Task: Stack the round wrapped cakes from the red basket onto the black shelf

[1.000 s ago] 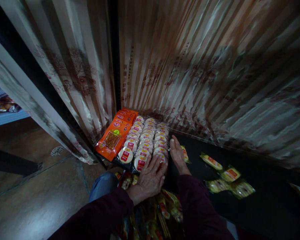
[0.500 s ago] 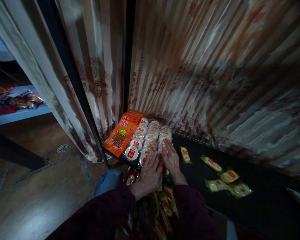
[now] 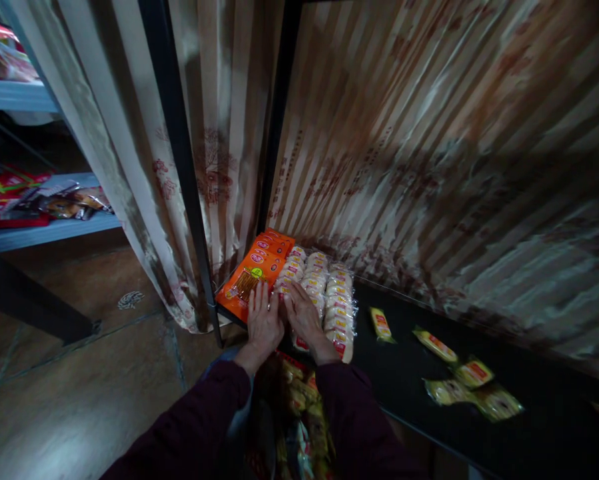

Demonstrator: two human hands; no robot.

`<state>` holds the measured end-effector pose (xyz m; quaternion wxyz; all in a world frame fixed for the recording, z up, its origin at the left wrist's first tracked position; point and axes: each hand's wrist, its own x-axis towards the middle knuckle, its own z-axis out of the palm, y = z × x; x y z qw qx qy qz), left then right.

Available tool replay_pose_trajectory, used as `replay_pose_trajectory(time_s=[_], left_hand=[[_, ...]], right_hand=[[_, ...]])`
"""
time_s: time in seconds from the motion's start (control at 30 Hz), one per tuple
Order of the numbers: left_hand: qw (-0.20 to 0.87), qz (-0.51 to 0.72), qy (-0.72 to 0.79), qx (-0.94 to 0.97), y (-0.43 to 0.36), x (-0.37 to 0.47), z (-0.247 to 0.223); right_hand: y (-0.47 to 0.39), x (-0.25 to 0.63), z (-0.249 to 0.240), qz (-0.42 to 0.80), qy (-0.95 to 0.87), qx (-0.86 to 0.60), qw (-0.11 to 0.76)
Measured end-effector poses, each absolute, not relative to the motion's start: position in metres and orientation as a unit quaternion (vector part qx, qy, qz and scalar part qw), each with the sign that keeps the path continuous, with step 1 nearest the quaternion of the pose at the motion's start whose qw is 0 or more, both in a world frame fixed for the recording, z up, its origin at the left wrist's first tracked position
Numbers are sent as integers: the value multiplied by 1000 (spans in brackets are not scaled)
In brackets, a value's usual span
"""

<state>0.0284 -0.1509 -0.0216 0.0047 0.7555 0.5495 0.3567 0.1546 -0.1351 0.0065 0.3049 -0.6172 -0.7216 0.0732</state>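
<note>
My left hand (image 3: pixel 264 322) lies with fingers spread over the front of the orange snack packets (image 3: pixel 263 257) and the leftmost row of round white packaged cakes (image 3: pixel 293 261). Beside it, my right hand (image 3: pixel 305 317) rests flat on the left and middle rows, fingers extended. Neither hand grips anything that shows. The right row of white cakes (image 3: pixel 340 310) stands uncovered, its packs overlapping from back to front. All of these sit at the left end of a black shelf (image 3: pixel 394 380).
Several small yellow packets (image 3: pixel 436 345) lie on the shelf to the right. Below my arms are more wrapped snacks (image 3: pixel 306 407). A dark post (image 3: pixel 184 133) and curtains (image 3: pixel 404 133) border the shelf. At left, a blue shelf (image 3: pixel 64 230) holds packaged food.
Both hands have moved left, from the middle and right rows to the orange packets and the left rows. The right row is now uncovered. The view has shifted slightly.
</note>
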Motion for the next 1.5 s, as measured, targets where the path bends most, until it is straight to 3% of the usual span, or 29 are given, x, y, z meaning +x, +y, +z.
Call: replay_pose_trajectory(time_s=[0.37,0.77,1.23,1.5], left_hand=[[-33,342,665,664,-79,-21,-32],[37,270,702,658,-50,-24,-24],[40,294,713,635,-48,-23,-26],[9,328,685,651,-68,-22,-22]], right_hand=[[-64,124,8,30,-716,-656,237],[-75,124,1,36,-685,-656,315],[-86,123,23,14,-706,-674,217],[-116,111,11,1,-784,-596,174]])
